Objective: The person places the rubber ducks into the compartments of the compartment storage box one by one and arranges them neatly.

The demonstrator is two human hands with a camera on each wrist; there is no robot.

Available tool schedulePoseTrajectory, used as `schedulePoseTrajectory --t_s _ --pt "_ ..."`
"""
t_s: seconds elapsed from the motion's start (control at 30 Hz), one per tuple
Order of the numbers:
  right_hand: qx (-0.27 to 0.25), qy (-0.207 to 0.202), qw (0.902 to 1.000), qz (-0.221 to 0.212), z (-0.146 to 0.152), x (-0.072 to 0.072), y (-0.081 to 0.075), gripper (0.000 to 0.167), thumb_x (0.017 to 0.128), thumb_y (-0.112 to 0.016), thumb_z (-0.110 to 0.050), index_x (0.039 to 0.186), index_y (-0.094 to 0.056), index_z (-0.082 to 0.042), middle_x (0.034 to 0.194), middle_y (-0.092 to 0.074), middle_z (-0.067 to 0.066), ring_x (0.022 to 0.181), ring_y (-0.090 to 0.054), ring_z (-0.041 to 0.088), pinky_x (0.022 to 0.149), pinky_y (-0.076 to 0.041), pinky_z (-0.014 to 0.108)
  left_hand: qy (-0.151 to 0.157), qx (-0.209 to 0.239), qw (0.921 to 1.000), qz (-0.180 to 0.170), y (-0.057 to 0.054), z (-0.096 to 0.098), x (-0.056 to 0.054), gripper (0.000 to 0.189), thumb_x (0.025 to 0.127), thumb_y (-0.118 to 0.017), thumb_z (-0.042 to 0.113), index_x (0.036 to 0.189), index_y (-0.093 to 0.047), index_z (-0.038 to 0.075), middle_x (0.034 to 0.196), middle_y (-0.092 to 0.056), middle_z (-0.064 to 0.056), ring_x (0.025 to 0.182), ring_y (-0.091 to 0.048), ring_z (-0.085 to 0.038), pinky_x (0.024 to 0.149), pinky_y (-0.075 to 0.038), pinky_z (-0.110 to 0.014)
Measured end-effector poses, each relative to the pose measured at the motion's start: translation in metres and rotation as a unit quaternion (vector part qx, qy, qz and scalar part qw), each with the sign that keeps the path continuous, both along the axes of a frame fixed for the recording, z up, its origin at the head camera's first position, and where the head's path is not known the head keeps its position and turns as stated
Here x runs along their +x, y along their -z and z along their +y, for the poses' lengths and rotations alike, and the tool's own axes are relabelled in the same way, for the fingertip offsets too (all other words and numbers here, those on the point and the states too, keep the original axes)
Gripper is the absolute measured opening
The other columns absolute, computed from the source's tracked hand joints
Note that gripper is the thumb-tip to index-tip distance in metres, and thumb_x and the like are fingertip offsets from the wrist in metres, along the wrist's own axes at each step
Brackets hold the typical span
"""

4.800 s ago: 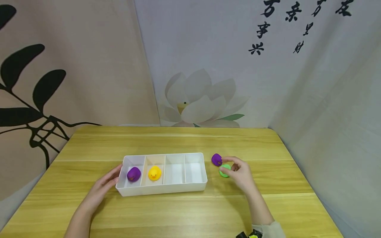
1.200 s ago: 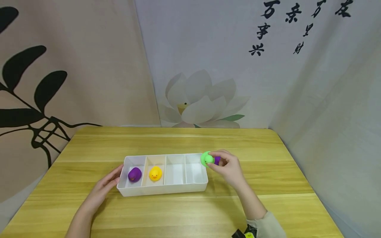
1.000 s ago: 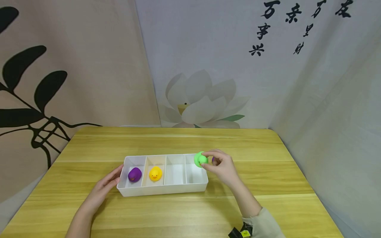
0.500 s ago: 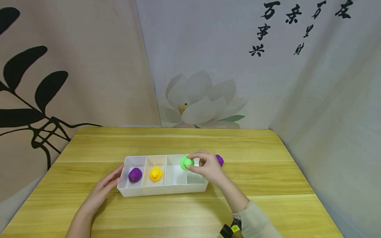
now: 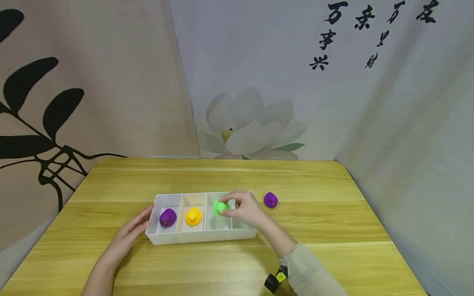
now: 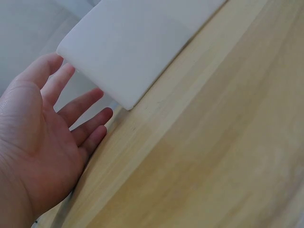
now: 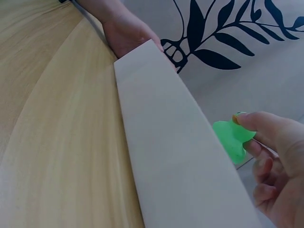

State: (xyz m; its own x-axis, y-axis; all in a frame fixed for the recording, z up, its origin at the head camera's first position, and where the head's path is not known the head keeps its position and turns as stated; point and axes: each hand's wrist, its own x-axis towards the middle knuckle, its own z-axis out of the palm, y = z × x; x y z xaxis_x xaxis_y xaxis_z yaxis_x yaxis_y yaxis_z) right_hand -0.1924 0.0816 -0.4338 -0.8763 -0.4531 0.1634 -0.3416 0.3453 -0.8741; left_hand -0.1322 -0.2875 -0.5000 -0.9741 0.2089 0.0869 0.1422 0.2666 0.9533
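My right hand (image 5: 246, 209) pinches a green rubber duck (image 5: 219, 206) between thumb and fingers, over the third compartment from the left of a white divided box (image 5: 200, 237). In the right wrist view the duck (image 7: 231, 137) shows just above the box's long wall (image 7: 166, 128). A yellow rubber duck (image 5: 193, 216) sits in the second compartment and a round purple toy (image 5: 168, 217) in the leftmost. My left hand (image 5: 130, 231) rests its fingers against the box's left end. In the left wrist view that hand (image 6: 52, 128) has its fingers extended, fingertips right at the box corner.
Another purple toy (image 5: 270, 200) lies on the wooden table (image 5: 192, 267) to the right of the box, behind my right forearm. A printed curtain (image 5: 255, 74) hangs behind the table. A black device (image 5: 275, 279) is strapped to my right wrist.
My right hand took up the green duck from the table beside the purple toy and carried it left, past the rightmost compartment to the third one. The left hand has stayed at the box's end.
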Motion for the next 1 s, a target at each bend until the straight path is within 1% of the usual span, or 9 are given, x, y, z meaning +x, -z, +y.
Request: schedulePoseTrajectory --t_s 0.13,0.3,0.43,0.53,0.63,0.77,0.83,1.0 --pt "0.013 -0.007 0.9999 -0.005 -0.005 -0.003 0.005 0.025 0.075 -0.082 -0.012 0.100 -0.075 -0.013 0.093 -0.066 -0.008 0.055 -0.041 0.010 0.049 -0.035 0.020 0.000 0.001 1.0000 0.001 0.000 0.000 0.000 0.048 0.103 -0.044 0.019 0.149 -0.033 0.008 0.148 -0.032 -0.024 0.122 -0.035 0.010 0.092 -0.031 -0.009" --pt "0.029 -0.009 0.9994 -0.015 -0.010 -0.008 0.011 0.027 0.074 -0.083 -0.011 0.100 -0.075 -0.014 0.091 -0.067 -0.010 0.059 -0.045 0.016 0.051 -0.036 0.020 0.001 0.002 1.0000 0.000 0.001 0.000 -0.001 0.048 0.104 -0.043 0.019 0.149 -0.033 0.007 0.148 -0.033 -0.025 0.122 -0.036 0.009 0.092 -0.031 -0.009" --pt "0.046 -0.010 0.9988 -0.013 -0.012 -0.010 0.014 0.028 0.073 -0.084 -0.013 0.100 -0.075 -0.015 0.090 -0.067 -0.012 0.078 -0.056 0.016 0.062 -0.043 0.023 0.001 0.000 1.0000 -0.004 0.001 -0.001 -0.001 0.048 0.104 -0.043 0.020 0.149 -0.032 0.008 0.148 -0.034 -0.025 0.122 -0.036 0.009 0.091 -0.032 -0.010" --pt "0.064 -0.008 0.9978 -0.011 -0.013 -0.012 0.015 0.028 0.073 -0.084 -0.014 0.100 -0.075 -0.015 0.089 -0.066 -0.013 0.089 -0.059 0.013 0.071 -0.046 0.026 0.002 0.001 1.0000 -0.004 0.002 0.000 -0.001 0.048 0.104 -0.043 0.020 0.149 -0.032 0.008 0.148 -0.033 -0.024 0.122 -0.036 0.009 0.091 -0.031 -0.010" --pt "0.082 -0.009 0.9965 -0.007 -0.014 -0.013 0.016 0.028 0.073 -0.084 -0.015 0.100 -0.075 -0.015 0.088 -0.066 -0.014 0.090 -0.059 0.015 0.073 -0.047 0.028 0.001 0.002 1.0000 -0.004 0.002 0.000 -0.001 0.048 0.104 -0.043 0.019 0.149 -0.032 0.007 0.148 -0.032 -0.025 0.121 -0.035 0.010 0.091 -0.031 -0.009" --pt "0.100 -0.013 0.9949 -0.005 -0.014 -0.015 0.017 0.028 0.073 -0.084 -0.015 0.099 -0.075 -0.015 0.087 -0.066 -0.014 0.088 -0.060 0.018 0.069 -0.046 0.026 0.002 0.000 1.0000 -0.001 0.002 0.000 -0.001 0.048 0.104 -0.043 0.018 0.149 -0.032 0.006 0.148 -0.031 -0.027 0.121 -0.035 0.010 0.091 -0.031 -0.009" --pt "0.104 -0.015 0.9944 -0.006 -0.014 -0.015 0.017 0.027 0.073 -0.084 -0.014 0.099 -0.076 -0.016 0.087 -0.066 -0.014 0.088 -0.060 0.018 0.069 -0.046 0.027 0.001 0.001 1.0000 0.000 0.002 0.000 -0.001 0.048 0.104 -0.043 0.018 0.149 -0.032 0.006 0.148 -0.031 -0.027 0.121 -0.036 0.010 0.091 -0.031 -0.009" --pt "0.116 -0.018 0.9931 0.005 -0.015 -0.016 0.019 0.029 0.070 -0.085 -0.012 0.097 -0.076 -0.015 0.088 -0.067 -0.013 0.091 -0.060 0.012 0.080 -0.046 0.029 0.001 -0.001 1.0000 0.000 0.002 0.001 -0.001 0.048 0.104 -0.043 0.019 0.149 -0.032 0.007 0.148 -0.031 -0.027 0.121 -0.035 0.010 0.091 -0.031 -0.008"
